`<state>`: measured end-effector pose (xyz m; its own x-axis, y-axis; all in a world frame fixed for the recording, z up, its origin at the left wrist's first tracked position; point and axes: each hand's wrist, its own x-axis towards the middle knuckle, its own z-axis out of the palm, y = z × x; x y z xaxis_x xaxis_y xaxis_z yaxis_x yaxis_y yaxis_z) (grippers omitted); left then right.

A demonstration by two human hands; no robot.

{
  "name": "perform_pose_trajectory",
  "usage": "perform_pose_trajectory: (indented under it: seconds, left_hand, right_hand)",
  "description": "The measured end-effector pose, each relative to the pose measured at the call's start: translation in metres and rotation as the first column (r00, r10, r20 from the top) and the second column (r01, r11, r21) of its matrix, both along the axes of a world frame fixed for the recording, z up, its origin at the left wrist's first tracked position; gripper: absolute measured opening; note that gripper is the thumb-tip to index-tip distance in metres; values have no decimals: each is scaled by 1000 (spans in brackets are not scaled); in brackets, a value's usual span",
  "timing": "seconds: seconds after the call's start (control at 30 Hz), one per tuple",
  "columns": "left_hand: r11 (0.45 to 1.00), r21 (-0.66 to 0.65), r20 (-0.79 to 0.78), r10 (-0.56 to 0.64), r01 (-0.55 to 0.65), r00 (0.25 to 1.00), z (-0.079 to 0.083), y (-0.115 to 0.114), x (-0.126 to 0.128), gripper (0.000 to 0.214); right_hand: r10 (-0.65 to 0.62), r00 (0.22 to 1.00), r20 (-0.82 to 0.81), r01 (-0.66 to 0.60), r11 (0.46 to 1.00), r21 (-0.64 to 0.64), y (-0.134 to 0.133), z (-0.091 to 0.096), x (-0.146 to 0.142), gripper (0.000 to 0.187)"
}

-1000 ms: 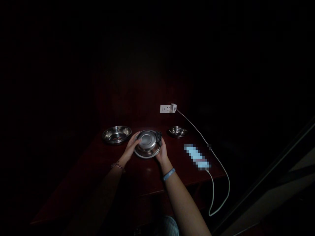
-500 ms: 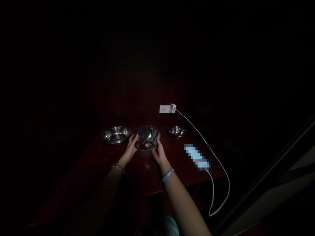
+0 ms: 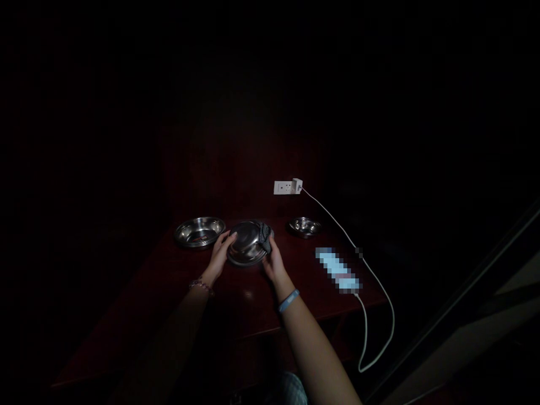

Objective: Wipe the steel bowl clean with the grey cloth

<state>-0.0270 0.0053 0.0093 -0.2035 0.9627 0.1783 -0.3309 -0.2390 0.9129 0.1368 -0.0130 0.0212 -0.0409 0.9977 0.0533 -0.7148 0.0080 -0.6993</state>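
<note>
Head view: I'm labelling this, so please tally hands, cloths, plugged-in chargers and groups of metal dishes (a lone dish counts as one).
Hands: 2 (left hand, right hand)
Cloth: 1
Charger: 1
Dish groups: 3 (held dish, left group, right group; stack depths unclear)
Total: 7

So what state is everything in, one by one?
Held dish: bottom up, gripped by the left hand
Cloth: bunched, held against the dish by the right hand
Dish at left: open side up, apparently stacked
Small bowl: open side up
Charger: plugged into the wall socket
Pixelated device: bright, details obscured
Cable: looped, connected to charger
</note>
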Motion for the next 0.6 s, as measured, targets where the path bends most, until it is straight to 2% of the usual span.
perform_pose_trajectory:
  seconds: [0.07, 0.27, 0.47, 0.6]
  left_hand:
    - [1000, -1, 3, 5, -5, 1000, 0, 0, -1, 54]
    - [995, 19, -32, -101, 102, 994, 3, -5, -3, 59]
    - [992, 33, -55, -117, 119, 992, 9, -9, -1, 56]
    - [991, 58, -78, -116, 121, 990, 5, -5, 0, 54]
  right_hand:
    - [-1, 1000, -13, 1, 1000, -7, -1, 2, 1, 27]
    - [78, 995, -67, -78, 997, 4, -5, 7, 4, 27]
    - [79, 995, -53, -81, 996, -31, -2, 4, 7, 30]
    - [81, 995, -62, -83, 996, -32, 0, 0, 5, 29]
